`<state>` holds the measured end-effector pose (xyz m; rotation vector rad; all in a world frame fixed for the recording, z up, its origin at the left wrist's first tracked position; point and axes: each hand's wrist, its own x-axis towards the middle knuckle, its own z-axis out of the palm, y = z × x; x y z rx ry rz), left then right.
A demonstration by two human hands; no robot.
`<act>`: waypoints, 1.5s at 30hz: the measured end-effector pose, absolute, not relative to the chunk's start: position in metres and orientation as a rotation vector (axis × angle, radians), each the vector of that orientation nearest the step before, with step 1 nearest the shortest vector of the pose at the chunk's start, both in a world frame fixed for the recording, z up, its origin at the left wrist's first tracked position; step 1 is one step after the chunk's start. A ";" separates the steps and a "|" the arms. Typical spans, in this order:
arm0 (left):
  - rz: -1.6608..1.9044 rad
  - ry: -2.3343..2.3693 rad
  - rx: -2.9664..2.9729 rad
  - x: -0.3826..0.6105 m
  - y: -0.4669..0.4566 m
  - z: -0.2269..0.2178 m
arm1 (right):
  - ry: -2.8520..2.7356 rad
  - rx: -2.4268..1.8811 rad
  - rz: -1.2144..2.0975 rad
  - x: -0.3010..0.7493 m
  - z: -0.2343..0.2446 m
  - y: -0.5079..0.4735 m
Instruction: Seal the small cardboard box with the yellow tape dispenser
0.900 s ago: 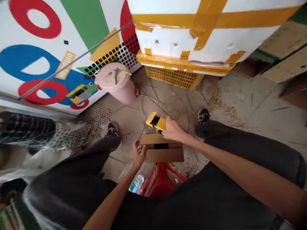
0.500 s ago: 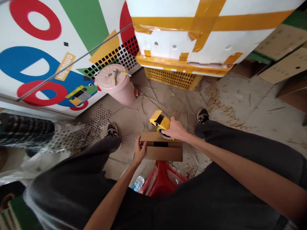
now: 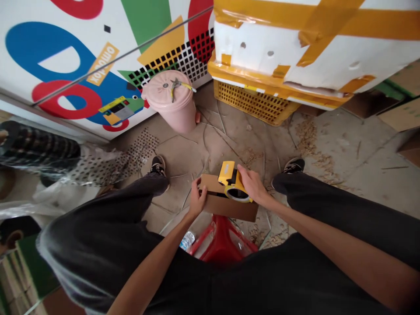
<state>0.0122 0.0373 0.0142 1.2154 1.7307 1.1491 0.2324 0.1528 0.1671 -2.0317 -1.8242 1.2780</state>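
Note:
My left hand grips the left end of a small brown cardboard box, thumb on top and fingers along the far side. The box's top flaps lie nearly together, with a dark gap between them. Over the right part of the box, my right hand is closed round a yellow tape dispenser fitted with a tape roll. The dispenser covers part of the gap; whether it touches the flaps I cannot tell. Beneath the box shows a red plastic stool, between my legs.
A pink lidded bin carries pliers on its lid. Right of it, a taped white foam box rests on a yellow crate. A plastic bottle lies by the stool. Black wrap rolls are at left.
My right hand has brought the tape dispenser down and nearer over the box, turning it so the roll shows more. My left hand keeps its hold on the box end. The view has shifted.

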 end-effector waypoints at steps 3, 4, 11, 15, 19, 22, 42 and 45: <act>1.156 1.692 1.222 0.011 0.038 0.010 | -1.955 -2.062 1.192 0.229 0.158 0.147; 1.152 1.688 1.218 0.011 0.038 0.009 | -1.996 -2.069 1.171 0.226 0.156 0.145; 1.078 1.707 1.105 0.011 0.042 0.003 | -2.106 -2.071 1.080 0.208 0.146 0.142; 0.999 1.643 1.063 0.001 0.045 -0.002 | -2.191 -1.974 1.062 0.201 0.143 0.136; 0.954 1.483 0.949 -0.010 0.044 -0.005 | -2.225 -1.924 1.024 0.199 0.139 0.131; 0.963 1.429 0.895 -0.011 0.043 -0.007 | -2.218 -1.897 1.024 0.202 0.135 0.127; 1.095 1.699 0.976 0.019 0.072 0.085 | -2.065 -1.737 1.122 0.252 0.101 0.116; 0.872 1.401 0.570 0.033 0.075 0.100 | -2.072 -1.718 1.149 0.251 0.102 0.115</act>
